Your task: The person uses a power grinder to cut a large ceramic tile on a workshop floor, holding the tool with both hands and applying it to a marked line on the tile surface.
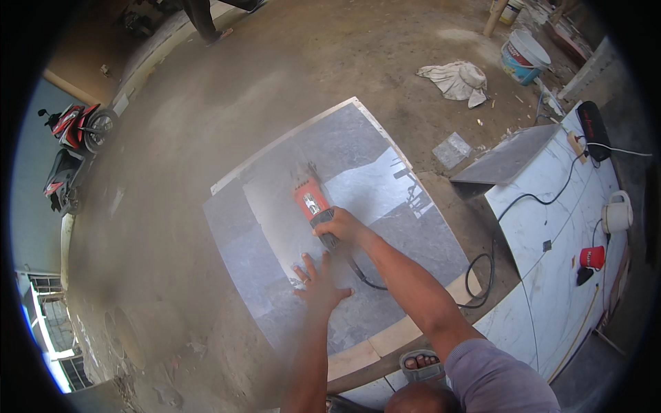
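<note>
My right hand (pixel 339 226) is wrapped round the rear body of a red and black angle grinder (pixel 310 201). The grinder's head rests at or just above a large grey tile (pixel 358 296), and dust blurs the tool's front end, so its disc is hard to make out. Flat on the same tile, fingers spread, lies my left hand (pixel 320 286), just below the grinder. A pale, dusty strip runs across the tile beside the tool. From the grinder's rear a black cord (pixel 368 281) trails off to the right.
White marbled tiles (pixel 509 330) lie to the right, with a red cup (pixel 591 257), a white jug (pixel 617 212) and a black bag (pixel 593 131). A grey tile piece (pixel 506 157) leans there. Beyond are a cloth (pixel 458 79) and a bucket (pixel 525 58). A motorcycle (pixel 76 151) stands left.
</note>
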`<action>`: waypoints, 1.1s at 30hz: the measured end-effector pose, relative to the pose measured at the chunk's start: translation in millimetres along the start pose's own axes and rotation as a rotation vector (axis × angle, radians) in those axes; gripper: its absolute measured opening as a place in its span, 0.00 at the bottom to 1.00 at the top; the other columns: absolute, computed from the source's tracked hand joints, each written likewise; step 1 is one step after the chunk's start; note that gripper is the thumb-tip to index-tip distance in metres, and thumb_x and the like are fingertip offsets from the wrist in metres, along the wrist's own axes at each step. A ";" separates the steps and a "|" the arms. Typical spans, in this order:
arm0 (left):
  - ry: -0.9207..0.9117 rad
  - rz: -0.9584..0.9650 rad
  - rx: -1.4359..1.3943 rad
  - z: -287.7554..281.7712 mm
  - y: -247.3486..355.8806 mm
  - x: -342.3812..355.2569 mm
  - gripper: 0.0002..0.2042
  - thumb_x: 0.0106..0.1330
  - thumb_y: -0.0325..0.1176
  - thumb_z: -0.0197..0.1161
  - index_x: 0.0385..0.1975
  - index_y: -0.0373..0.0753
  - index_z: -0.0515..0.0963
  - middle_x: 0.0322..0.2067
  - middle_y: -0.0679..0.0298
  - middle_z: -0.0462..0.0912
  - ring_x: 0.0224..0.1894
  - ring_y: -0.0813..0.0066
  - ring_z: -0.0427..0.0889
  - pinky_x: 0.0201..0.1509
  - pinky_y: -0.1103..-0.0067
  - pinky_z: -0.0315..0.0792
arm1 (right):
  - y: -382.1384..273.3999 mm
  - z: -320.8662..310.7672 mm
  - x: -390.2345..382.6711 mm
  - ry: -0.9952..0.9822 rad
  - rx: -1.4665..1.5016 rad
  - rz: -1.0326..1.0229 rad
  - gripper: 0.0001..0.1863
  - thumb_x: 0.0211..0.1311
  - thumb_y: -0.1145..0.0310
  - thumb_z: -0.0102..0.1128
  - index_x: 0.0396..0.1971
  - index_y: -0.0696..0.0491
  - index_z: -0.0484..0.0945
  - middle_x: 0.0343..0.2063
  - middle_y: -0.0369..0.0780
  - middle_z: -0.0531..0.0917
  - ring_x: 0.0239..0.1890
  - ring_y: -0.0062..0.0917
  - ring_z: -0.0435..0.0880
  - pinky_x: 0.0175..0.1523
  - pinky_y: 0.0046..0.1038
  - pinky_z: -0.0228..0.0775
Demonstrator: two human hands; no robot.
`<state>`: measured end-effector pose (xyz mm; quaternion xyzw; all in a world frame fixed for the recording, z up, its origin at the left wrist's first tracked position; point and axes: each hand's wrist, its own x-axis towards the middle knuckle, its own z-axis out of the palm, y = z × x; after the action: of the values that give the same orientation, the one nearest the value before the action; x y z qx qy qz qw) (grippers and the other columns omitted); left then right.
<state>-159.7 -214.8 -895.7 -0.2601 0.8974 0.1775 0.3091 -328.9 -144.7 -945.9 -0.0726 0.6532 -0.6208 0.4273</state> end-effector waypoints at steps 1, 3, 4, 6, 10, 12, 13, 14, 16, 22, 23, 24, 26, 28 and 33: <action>-0.001 -0.005 -0.005 -0.4 -0.4 -0.1 0.61 0.40 0.53 0.83 0.76 0.63 0.49 0.78 0.50 0.32 0.77 0.32 0.32 0.63 0.27 0.53 | -0.7 0.6 -1.8 0.008 -0.017 0.017 0.27 0.42 0.63 0.74 0.44 0.60 0.82 0.36 0.44 0.86 0.38 0.29 0.85 0.44 0.30 0.75; -0.002 -0.005 -0.008 -0.1 0.9 -0.2 0.61 0.40 0.53 0.83 0.76 0.63 0.49 0.78 0.50 0.33 0.77 0.32 0.32 0.63 0.27 0.53 | 3.0 -1.1 -3.2 0.021 -0.035 0.034 0.27 0.42 0.63 0.74 0.44 0.60 0.82 0.36 0.44 0.86 0.39 0.29 0.85 0.45 0.31 0.75; 0.000 -0.001 -0.010 0.8 1.3 0.1 0.61 0.40 0.53 0.83 0.76 0.63 0.49 0.78 0.50 0.33 0.77 0.32 0.32 0.63 0.27 0.53 | 7.0 -1.9 -1.8 0.026 -0.029 0.026 0.27 0.42 0.63 0.74 0.44 0.60 0.82 0.36 0.44 0.86 0.39 0.29 0.84 0.45 0.31 0.75; 0.002 -0.001 -0.012 0.9 0.9 -0.3 0.61 0.39 0.52 0.83 0.76 0.63 0.49 0.78 0.50 0.33 0.77 0.32 0.32 0.63 0.27 0.53 | 8.2 -0.9 -3.2 0.027 -0.022 0.019 0.27 0.42 0.63 0.74 0.44 0.61 0.82 0.36 0.44 0.86 0.39 0.29 0.84 0.45 0.31 0.75; -0.001 -0.006 -0.010 1.0 -1.6 -0.3 0.61 0.39 0.53 0.83 0.76 0.63 0.49 0.78 0.51 0.32 0.77 0.32 0.32 0.63 0.26 0.53 | 3.8 1.5 -12.0 0.009 -0.008 0.047 0.27 0.43 0.63 0.74 0.45 0.61 0.81 0.37 0.44 0.86 0.39 0.30 0.84 0.45 0.31 0.75; 0.000 -0.003 -0.014 0.9 -0.9 0.2 0.61 0.39 0.53 0.83 0.76 0.63 0.49 0.78 0.51 0.32 0.77 0.32 0.32 0.63 0.26 0.52 | 2.4 0.4 -15.3 0.001 -0.004 0.044 0.28 0.43 0.63 0.74 0.45 0.61 0.81 0.37 0.44 0.85 0.39 0.30 0.84 0.45 0.31 0.75; -0.003 -0.004 -0.011 0.7 -0.6 0.4 0.61 0.39 0.53 0.83 0.76 0.63 0.48 0.78 0.51 0.32 0.77 0.33 0.31 0.63 0.27 0.52 | 1.5 0.3 -16.3 0.008 -0.003 0.054 0.28 0.43 0.63 0.74 0.46 0.60 0.81 0.37 0.44 0.85 0.39 0.30 0.84 0.45 0.31 0.75; -0.006 -0.007 -0.008 0.6 -0.8 0.1 0.62 0.39 0.54 0.83 0.76 0.63 0.48 0.78 0.51 0.32 0.77 0.33 0.31 0.63 0.27 0.52 | 0.6 0.9 -17.7 0.013 -0.001 0.066 0.28 0.43 0.63 0.74 0.46 0.60 0.81 0.37 0.44 0.85 0.40 0.30 0.84 0.45 0.31 0.75; -0.010 0.007 -0.015 1.6 -2.8 0.8 0.62 0.39 0.55 0.83 0.76 0.59 0.49 0.78 0.49 0.31 0.77 0.31 0.30 0.62 0.26 0.52 | -0.9 2.4 -20.6 0.035 -0.010 0.067 0.28 0.43 0.63 0.74 0.46 0.60 0.81 0.38 0.44 0.85 0.40 0.30 0.84 0.45 0.31 0.75; -0.009 0.032 -0.019 3.9 -2.1 2.2 0.62 0.38 0.56 0.83 0.76 0.55 0.51 0.77 0.47 0.30 0.76 0.29 0.29 0.61 0.24 0.50 | 1.1 -0.6 -24.6 0.046 -0.023 0.067 0.29 0.43 0.62 0.75 0.47 0.60 0.80 0.39 0.45 0.85 0.40 0.31 0.84 0.46 0.32 0.75; -0.007 0.028 -0.020 4.3 -3.8 1.8 0.62 0.38 0.56 0.83 0.76 0.55 0.51 0.77 0.47 0.30 0.76 0.29 0.29 0.61 0.24 0.50 | 1.4 1.1 -24.7 0.042 -0.022 0.075 0.30 0.43 0.62 0.75 0.48 0.60 0.80 0.39 0.45 0.85 0.41 0.31 0.84 0.46 0.32 0.75; -0.005 0.025 -0.021 4.5 -5.5 1.5 0.62 0.38 0.56 0.83 0.76 0.55 0.51 0.77 0.47 0.30 0.76 0.29 0.29 0.61 0.24 0.50 | 1.6 2.7 -24.4 0.038 -0.022 0.074 0.30 0.43 0.62 0.75 0.48 0.60 0.80 0.39 0.45 0.85 0.41 0.31 0.84 0.46 0.32 0.75; 0.003 0.031 -0.033 4.8 -7.3 1.3 0.62 0.38 0.56 0.83 0.76 0.54 0.51 0.77 0.47 0.31 0.76 0.29 0.29 0.61 0.24 0.50 | 1.9 4.1 -24.4 0.034 -0.021 0.085 0.30 0.43 0.62 0.75 0.48 0.60 0.80 0.39 0.45 0.85 0.41 0.31 0.84 0.47 0.32 0.75; 0.000 0.029 -0.032 5.1 -7.5 1.4 0.62 0.38 0.56 0.83 0.76 0.54 0.51 0.77 0.47 0.31 0.76 0.29 0.29 0.61 0.24 0.50 | 2.8 3.9 -25.7 0.029 -0.018 0.084 0.31 0.43 0.62 0.75 0.49 0.60 0.79 0.39 0.45 0.85 0.41 0.31 0.84 0.47 0.32 0.75; -0.004 0.036 -0.048 3.5 -3.9 0.9 0.62 0.38 0.56 0.83 0.77 0.54 0.50 0.77 0.47 0.30 0.76 0.29 0.28 0.61 0.24 0.50 | 9.7 2.2 -25.4 0.034 -0.023 0.079 0.30 0.43 0.62 0.75 0.48 0.61 0.79 0.39 0.45 0.85 0.42 0.32 0.85 0.48 0.32 0.75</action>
<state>-156.4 -216.6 -899.5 -0.2509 0.8967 0.2053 0.3013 -307.4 -128.3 -942.2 -0.0413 0.6698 -0.5970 0.4396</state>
